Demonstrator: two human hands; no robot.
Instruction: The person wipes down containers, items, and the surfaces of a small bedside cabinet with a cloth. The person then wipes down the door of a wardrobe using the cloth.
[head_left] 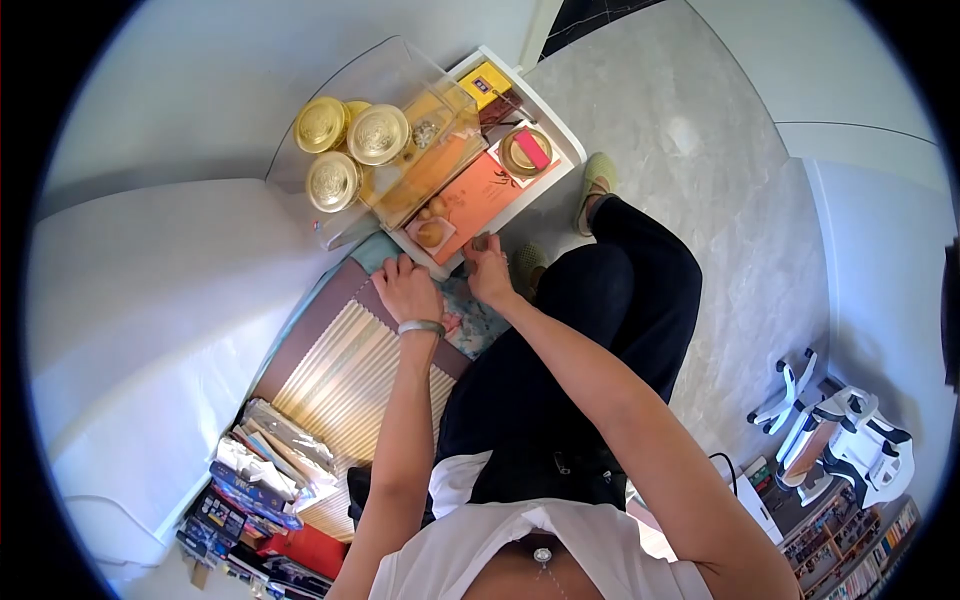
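Observation:
My left hand (408, 292), with a bangle at its wrist, has its fingers bent over the near left corner of a white drawer-like unit (560, 130). Close by on the right, my right hand (488, 272) curls its fingers at the same unit's near edge. An orange box (468, 205) with dark lettering lies in the unit. A clear plastic case (345, 90) leans over its left side, with several gold-lidded jars (380, 134) in or on it. Beneath my left hand is a pleated cream panel (345, 365) with a mauve border. My fingertips are partly hidden.
A round gold tin (526, 152) and a yellow box (485, 84) sit in the unit. My dark-trousered legs (590, 300) are beside it on the grey floor (740, 240). Books and papers (265, 465) are piled lower left. A white office chair (850, 450) is at lower right.

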